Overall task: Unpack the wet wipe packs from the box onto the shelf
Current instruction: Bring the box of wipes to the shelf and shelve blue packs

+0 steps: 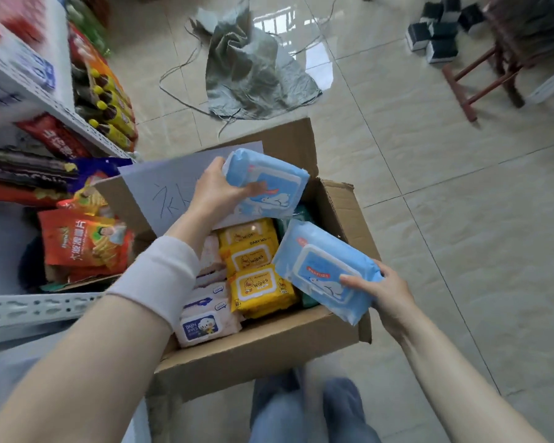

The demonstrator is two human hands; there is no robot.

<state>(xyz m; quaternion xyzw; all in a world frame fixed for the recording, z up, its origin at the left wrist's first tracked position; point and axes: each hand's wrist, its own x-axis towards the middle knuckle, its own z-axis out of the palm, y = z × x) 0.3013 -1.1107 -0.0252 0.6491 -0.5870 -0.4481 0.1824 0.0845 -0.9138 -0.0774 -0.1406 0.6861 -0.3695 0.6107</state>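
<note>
An open cardboard box [256, 350] stands on the floor in front of me. My left hand [216, 188] grips a blue wet wipe pack [269, 183] above the box's far side. Over the box's right side, my right hand [386, 290] holds a second blue pack [323, 268]. Inside the box lie yellow wipe packs [256, 276] in the middle and pale pink packs [205, 324] at the left. A green pack is partly hidden under the blue one.
A grey metal shelf [39, 306] stands to the left, with snack bags [84, 244] and bottles [109, 100] on its levels. A crumpled grey sack [253, 68] lies on the tiled floor beyond the box. A wooden stool [493, 68] and dark blocks stand at the far right.
</note>
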